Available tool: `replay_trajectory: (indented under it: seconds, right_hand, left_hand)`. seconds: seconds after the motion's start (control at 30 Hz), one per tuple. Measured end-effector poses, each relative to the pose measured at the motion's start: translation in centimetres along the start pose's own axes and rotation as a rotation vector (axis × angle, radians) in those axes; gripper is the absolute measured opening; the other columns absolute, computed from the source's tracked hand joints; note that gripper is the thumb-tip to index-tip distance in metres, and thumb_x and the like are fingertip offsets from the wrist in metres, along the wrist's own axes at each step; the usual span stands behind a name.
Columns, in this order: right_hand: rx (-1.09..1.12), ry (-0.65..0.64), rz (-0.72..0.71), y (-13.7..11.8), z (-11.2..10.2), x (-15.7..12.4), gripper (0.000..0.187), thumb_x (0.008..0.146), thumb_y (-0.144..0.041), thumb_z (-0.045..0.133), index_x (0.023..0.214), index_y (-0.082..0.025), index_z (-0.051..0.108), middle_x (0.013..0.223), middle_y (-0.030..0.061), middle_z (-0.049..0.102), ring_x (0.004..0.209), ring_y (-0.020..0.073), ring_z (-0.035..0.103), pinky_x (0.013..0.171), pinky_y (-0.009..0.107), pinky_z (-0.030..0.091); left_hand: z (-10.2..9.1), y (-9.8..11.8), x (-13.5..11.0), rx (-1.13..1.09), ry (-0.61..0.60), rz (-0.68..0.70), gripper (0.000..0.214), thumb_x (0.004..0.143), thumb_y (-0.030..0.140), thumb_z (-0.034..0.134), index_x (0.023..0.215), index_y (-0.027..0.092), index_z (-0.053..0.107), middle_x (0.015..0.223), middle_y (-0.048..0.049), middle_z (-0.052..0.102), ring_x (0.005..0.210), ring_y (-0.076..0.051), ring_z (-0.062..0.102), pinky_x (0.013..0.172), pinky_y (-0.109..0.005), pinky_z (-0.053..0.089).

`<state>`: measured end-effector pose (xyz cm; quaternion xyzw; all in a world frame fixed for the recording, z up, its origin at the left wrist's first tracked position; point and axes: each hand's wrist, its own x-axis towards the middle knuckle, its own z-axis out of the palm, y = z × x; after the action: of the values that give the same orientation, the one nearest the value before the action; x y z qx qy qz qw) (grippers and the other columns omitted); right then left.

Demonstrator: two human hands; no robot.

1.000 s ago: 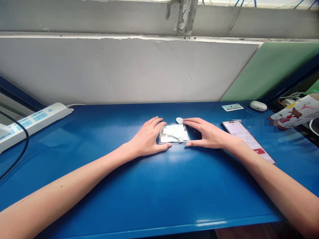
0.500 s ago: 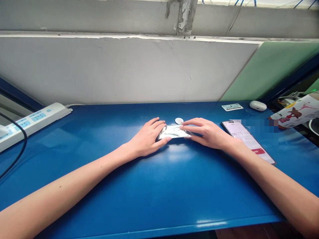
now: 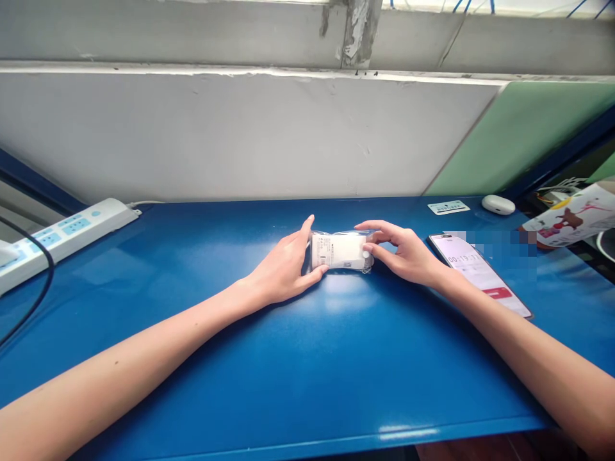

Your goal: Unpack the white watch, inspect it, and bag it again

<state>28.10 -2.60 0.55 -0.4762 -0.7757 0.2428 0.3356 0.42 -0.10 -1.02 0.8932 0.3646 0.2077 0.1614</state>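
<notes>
A small white packet (image 3: 342,250) in clear plastic wrap sits at the middle of the blue table, its face printed with small dark text and a code too small to read. My left hand (image 3: 287,264) holds its left end, the thumb along the lower edge and one finger raised beside the upper corner; other fingers are hidden. At the right end, my right hand (image 3: 401,253) pinches the wrap with the thumb in front and fingers behind the top edge. A small white round spot shows by the right thumb tip.
A phone (image 3: 473,272) with a running timer lies right of my right hand. Behind it are a printed card (image 3: 448,207) and a white rounded case (image 3: 498,205). A printed box (image 3: 571,214) stands far right. A power strip (image 3: 72,234) with a black cable (image 3: 45,288) lies left.
The packet has turned over, so its printed face now shows in place of the shiny side. My right fingers have shifted to its right end, and the white disc behind it is out of sight.
</notes>
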Motion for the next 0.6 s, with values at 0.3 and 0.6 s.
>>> replay_trajectory:
  seconds: [0.3, 0.6]
  right_hand:
    - [-0.054, -0.027, -0.01, 0.06, 0.04, 0.04, 0.032, 0.096, -0.035, 0.054, 0.125, -0.023, 0.061, 0.093, 0.0041, 0.075, 0.083, 0.0213, 0.071, 0.078, 0.036, 0.058]
    - [-0.075, -0.034, -0.022, 0.05, -0.04, 0.03, 0.035, 0.097, -0.035, 0.053, 0.126, -0.021, 0.065, 0.095, 0.0042, 0.076, 0.083, 0.0213, 0.071, 0.08, 0.037, 0.058]
  left_hand:
    - [-0.06, 0.13, -0.05, 0.045, -0.008, -0.018, 0.096, 0.088, 0.046, 0.063, 0.158, 0.011, 0.008, 0.152, -0.0237, 0.043, 0.142, -0.037, 0.042, 0.112, -0.052, 0.041]
    - [-0.23, 0.39, -0.02, 0.047, 0.036, 0.026, 0.072, 0.086, 0.042, 0.066, 0.145, 0.017, 0.033, 0.146, -0.0185, 0.051, 0.137, -0.035, 0.047, 0.112, -0.052, 0.043]
